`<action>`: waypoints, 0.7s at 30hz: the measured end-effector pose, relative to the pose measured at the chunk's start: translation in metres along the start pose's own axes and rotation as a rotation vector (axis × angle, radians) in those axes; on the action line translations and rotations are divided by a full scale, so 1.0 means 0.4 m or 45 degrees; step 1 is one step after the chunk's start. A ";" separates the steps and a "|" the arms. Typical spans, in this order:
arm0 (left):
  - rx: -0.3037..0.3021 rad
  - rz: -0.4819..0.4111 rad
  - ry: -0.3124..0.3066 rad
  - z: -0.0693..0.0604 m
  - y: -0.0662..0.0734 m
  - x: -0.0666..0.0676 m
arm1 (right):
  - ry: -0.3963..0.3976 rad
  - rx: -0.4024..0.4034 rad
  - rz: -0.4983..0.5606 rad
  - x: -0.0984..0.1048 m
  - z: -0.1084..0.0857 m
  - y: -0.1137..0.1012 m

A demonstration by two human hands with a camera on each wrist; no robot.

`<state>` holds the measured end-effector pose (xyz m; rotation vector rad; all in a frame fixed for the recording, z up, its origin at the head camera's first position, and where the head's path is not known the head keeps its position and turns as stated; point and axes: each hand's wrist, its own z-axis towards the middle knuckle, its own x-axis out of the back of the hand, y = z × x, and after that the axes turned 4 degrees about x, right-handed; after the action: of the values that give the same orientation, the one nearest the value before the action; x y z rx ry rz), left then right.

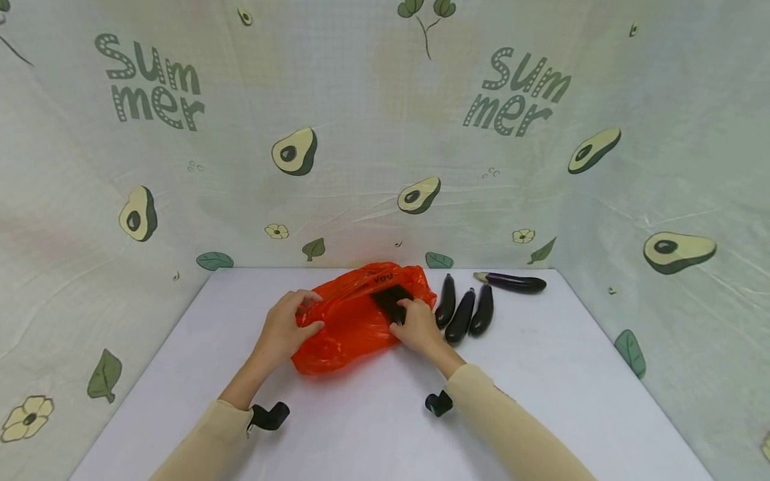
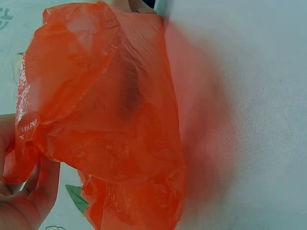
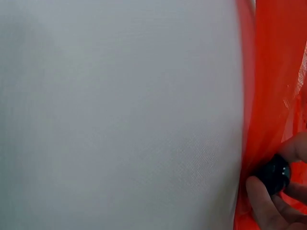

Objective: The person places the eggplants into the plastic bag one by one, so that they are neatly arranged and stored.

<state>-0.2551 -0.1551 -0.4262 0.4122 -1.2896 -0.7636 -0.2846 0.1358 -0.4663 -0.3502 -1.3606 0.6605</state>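
A red plastic bag [image 1: 355,327] lies on its side on the white table, its mouth spread between both hands. My left hand [image 1: 289,327] grips the bag's edge at its left side; in the left wrist view the fingers [image 2: 48,184] curl at the plastic. An eggplant [image 1: 390,300] is at the bag's mouth, and my right hand [image 1: 418,325] holds it by one end. The right wrist view shows its glossy dark end [image 3: 276,175] between thumb and fingers against the red plastic. A dark shape shows through the bag in the left wrist view.
Three eggplants [image 1: 462,315] lie close together just right of the bag and right hand. Another eggplant [image 1: 516,282] lies crosswise farther back. A printed curtain [image 1: 361,227] stands behind the table [image 1: 361,434] and along its sides.
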 end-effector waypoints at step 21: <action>0.009 0.009 0.012 -0.002 -0.007 0.002 | 0.128 -0.031 0.084 -0.026 0.018 0.034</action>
<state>-0.2551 -0.1576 -0.4277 0.4163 -1.2848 -0.7504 -0.2955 0.1388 -0.4809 -0.4441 -1.2664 0.6723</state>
